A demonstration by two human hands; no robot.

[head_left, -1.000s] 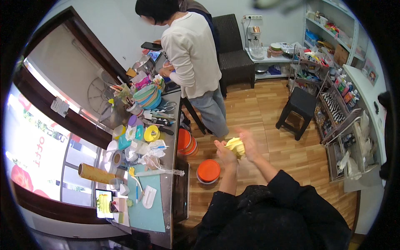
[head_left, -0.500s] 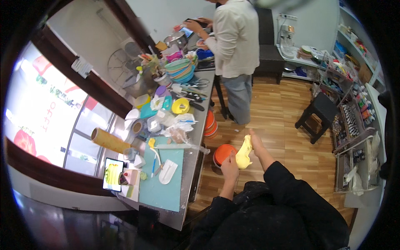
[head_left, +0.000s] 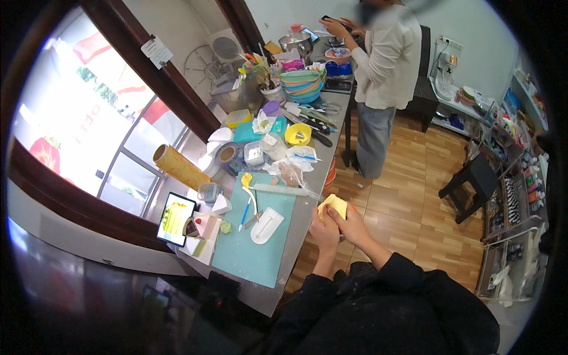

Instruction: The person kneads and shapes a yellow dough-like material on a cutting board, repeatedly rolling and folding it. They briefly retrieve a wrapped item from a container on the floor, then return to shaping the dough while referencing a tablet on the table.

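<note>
In front of my body, beside the table's right edge, both hands hold a lump of soft yellow dough (head_left: pixel 333 205). My left hand (head_left: pixel 323 235) is closed round its left and lower side. My right hand (head_left: pixel 353 226) presses against it from the right, with the thumb across the front. The dough looks folded and bunched between the palms; its lower part is hidden by my fingers. Nearest on the table is a teal mat (head_left: pixel 245 257). On it lie a white smoother (head_left: pixel 267 227), a translucent rolling pin (head_left: pixel 281 190) and a blue thin tool (head_left: pixel 244 215).
A lit tablet (head_left: pixel 176 219) stands by small cake-like pieces, with a yellow roll (head_left: pixel 180 167) behind. Stacked bowls (head_left: pixel 302 89), a yellow bowl (head_left: pixel 297 135) and knives crowd the far table. A person (head_left: pixel 387 65) stands there. To the right is a black stool (head_left: pixel 471 183).
My hands have come together, folding the stretched dough into a compact lump. The view has turned left, so the table appears farther right.
</note>
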